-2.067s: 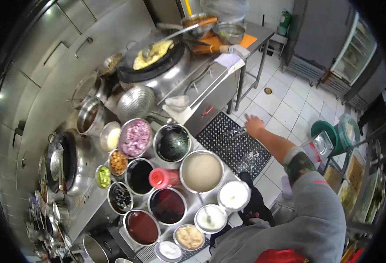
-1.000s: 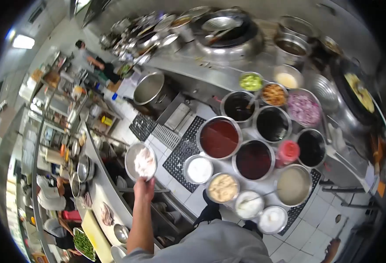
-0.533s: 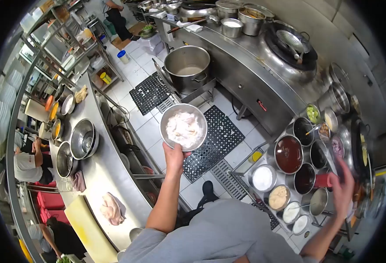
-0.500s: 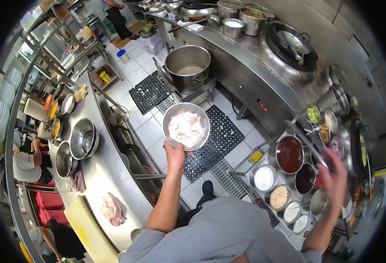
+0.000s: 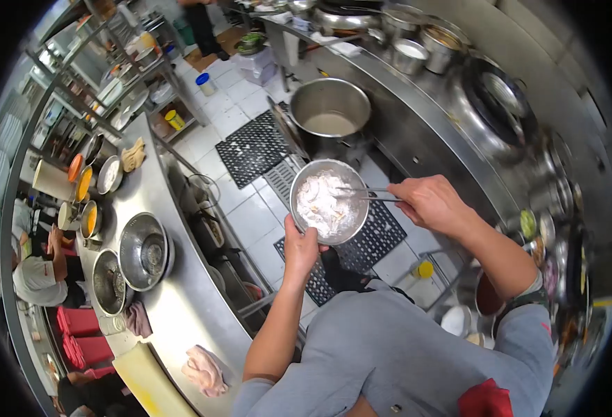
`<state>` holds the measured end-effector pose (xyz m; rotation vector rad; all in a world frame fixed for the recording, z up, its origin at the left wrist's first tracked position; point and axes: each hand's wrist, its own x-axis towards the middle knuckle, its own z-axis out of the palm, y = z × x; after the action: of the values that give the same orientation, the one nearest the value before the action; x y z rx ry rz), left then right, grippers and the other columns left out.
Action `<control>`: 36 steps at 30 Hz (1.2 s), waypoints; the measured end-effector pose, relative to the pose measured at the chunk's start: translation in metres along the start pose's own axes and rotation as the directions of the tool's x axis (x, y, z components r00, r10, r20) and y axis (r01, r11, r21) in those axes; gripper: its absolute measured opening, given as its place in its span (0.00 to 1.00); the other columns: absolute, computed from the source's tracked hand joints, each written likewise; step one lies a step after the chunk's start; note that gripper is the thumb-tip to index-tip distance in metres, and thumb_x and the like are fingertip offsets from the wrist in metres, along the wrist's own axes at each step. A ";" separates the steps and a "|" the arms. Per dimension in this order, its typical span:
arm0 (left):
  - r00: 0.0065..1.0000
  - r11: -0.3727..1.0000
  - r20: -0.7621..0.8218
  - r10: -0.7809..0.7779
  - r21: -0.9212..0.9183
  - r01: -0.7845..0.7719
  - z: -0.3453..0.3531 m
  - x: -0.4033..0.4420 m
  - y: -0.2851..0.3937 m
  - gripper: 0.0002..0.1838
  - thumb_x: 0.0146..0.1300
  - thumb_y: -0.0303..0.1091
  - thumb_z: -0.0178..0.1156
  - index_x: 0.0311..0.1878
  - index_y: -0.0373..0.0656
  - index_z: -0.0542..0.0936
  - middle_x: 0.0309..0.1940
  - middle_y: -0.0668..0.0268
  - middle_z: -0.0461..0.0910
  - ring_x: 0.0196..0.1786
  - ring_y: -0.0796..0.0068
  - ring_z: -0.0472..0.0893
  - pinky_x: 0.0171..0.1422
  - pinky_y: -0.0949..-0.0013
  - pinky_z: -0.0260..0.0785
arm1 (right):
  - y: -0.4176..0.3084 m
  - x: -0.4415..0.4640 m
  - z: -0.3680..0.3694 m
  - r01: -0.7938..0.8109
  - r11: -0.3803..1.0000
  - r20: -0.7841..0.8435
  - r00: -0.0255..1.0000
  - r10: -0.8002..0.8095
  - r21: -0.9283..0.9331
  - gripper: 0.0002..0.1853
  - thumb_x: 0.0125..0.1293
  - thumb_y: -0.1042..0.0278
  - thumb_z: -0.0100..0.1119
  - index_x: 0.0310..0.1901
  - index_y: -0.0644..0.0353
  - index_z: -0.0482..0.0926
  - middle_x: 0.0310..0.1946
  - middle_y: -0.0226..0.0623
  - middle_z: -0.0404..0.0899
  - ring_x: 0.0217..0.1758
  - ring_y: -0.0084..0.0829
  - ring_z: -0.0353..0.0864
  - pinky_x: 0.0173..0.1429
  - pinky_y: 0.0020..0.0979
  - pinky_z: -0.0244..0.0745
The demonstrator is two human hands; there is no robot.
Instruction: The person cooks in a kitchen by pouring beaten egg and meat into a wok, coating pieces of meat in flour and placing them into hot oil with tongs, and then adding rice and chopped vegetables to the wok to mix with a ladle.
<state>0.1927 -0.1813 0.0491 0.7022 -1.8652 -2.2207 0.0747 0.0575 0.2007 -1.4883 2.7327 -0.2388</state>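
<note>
Slim tongs (image 5: 377, 190), clamped in right hand (image 5: 429, 201), reached the powdery bowl (image 5: 353, 219) left hand (image 5: 302, 249) grips.

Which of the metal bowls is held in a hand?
The bowl containing white-coated food: the left hand holds it, while the bowls at left rest on the counter.

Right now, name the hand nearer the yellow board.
Left. The left hand, holding the bowl, is right of the yellow board; the right hand, holding a utensil, is farther right.
</note>
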 end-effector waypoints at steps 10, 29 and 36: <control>0.935 0.981 -0.310 -0.169 -0.140 0.131 -0.116 0.146 0.035 0.31 0.59 0.20 0.44 0.69 0.41 0.57 0.57 0.52 0.75 0.44 0.63 0.85 0.32 0.70 0.83 | 0.035 0.256 -0.013 0.211 0.942 -0.123 0.975 -0.184 0.262 0.14 0.58 0.70 0.63 0.47 0.60 0.82 0.35 0.42 0.84 0.38 0.45 0.83 0.41 0.42 0.78; 0.990 0.973 0.102 -0.093 -0.202 0.112 -0.177 0.547 0.222 0.29 0.60 0.20 0.46 0.66 0.41 0.58 0.51 0.51 0.77 0.38 0.63 0.85 0.28 0.72 0.82 | 0.173 0.563 -0.008 -0.080 0.407 -0.215 0.747 0.629 0.910 0.17 0.62 0.67 0.66 0.52 0.62 0.82 0.35 0.30 0.85 0.32 0.16 0.77 0.36 0.22 0.70; 0.936 0.971 0.315 -0.159 -0.121 0.206 -0.130 0.679 0.274 0.25 0.61 0.21 0.48 0.64 0.39 0.64 0.49 0.56 0.78 0.37 0.68 0.82 0.32 0.70 0.81 | 0.367 0.636 -0.067 -0.154 0.488 -0.395 0.405 0.825 0.859 0.14 0.62 0.69 0.65 0.48 0.65 0.82 0.33 0.31 0.85 0.31 0.20 0.80 0.38 0.25 0.75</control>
<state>-0.3929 -0.6325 0.1277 0.5536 -1.7914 -2.6915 -0.5841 -0.2705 0.2487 -0.1053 2.7594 -2.1058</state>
